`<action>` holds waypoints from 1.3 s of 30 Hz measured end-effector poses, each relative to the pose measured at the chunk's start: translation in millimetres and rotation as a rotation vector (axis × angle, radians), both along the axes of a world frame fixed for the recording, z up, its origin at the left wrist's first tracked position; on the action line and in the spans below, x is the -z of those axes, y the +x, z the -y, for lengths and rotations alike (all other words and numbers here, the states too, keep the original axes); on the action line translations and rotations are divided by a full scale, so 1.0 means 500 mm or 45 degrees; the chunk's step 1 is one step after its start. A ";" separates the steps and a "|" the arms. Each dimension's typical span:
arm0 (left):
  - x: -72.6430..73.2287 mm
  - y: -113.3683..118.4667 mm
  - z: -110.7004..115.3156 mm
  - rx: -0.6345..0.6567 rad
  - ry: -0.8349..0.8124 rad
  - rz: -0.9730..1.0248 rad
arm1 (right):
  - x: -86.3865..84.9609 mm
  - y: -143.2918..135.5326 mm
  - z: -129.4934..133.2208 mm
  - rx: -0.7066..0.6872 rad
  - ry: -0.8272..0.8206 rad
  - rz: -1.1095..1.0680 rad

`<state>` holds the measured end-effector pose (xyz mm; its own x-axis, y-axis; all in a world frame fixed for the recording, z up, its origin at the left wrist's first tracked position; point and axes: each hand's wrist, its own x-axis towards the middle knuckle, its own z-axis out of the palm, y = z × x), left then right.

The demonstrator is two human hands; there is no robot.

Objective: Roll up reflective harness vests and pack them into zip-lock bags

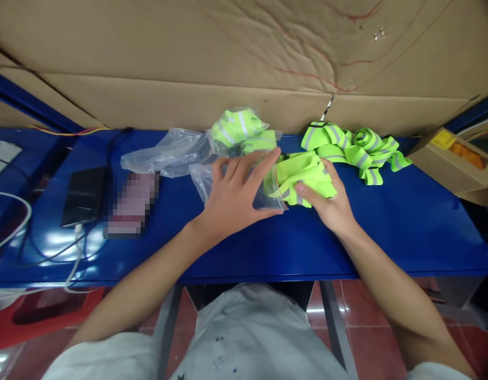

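Note:
My left hand point(236, 192) has its fingers and thumb spread at the mouth of a clear plastic bag point(268, 199), holding it apart. In my right hand point(335, 203) is a folded bundle of neon yellow reflective straps point(305, 177), the thumb pressed on its front. The bundle's left end lies at the bag mouth, partly behind the clear film; how far inside it reaches I cannot tell. Just beyond my hands sit bagged yellow straps point(238, 128). Loose reflective straps point(366, 148) lie coiled to the right.
Another clear bag point(168, 150) lies on the blue table point(268, 253), left of the bagged straps. A blurred-out phone point(133, 203) and a black power bank point(84, 195) with cables are at left. A cardboard box point(458, 163) stands at right. Brown cardboard point(149, 53) lines the back.

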<state>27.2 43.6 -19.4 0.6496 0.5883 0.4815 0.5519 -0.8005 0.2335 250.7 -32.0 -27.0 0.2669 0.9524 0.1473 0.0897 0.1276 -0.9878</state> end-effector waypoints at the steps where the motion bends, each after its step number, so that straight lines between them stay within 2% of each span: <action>1: 0.006 -0.001 0.002 -0.004 0.005 -0.010 | -0.001 -0.001 0.001 -0.016 0.001 0.060; 6: 0.024 0.006 0.017 0.004 -0.030 -0.023 | -0.010 -0.003 0.008 -0.075 -0.011 0.250; 14: 0.020 0.007 0.029 -0.010 -0.064 -0.025 | -0.031 0.015 0.010 -0.241 -0.012 0.520; 21: 0.024 0.014 0.045 0.048 0.024 -0.149 | -0.006 0.003 0.009 -0.229 0.079 0.478; 26: 0.024 0.009 0.036 0.030 0.015 -0.056 | 0.000 -0.003 0.013 -0.170 0.244 0.574; 33: 0.031 0.013 0.043 0.101 -0.025 -0.214 | 0.007 -0.009 0.009 -0.361 0.138 0.675; 35: 0.031 0.012 0.041 0.073 -0.085 -0.222 | 0.011 -0.006 0.007 -0.396 0.146 0.674; 39: 0.028 0.002 0.031 -0.093 -0.200 -0.255 | 0.010 0.003 0.005 -0.416 0.206 0.694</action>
<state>28.2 28.1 -33.7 0.6760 0.6943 0.2469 0.6544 -0.7197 0.2320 252.0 -34.3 -32.0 -0.1855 0.9264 0.3277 0.5037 0.3760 -0.7778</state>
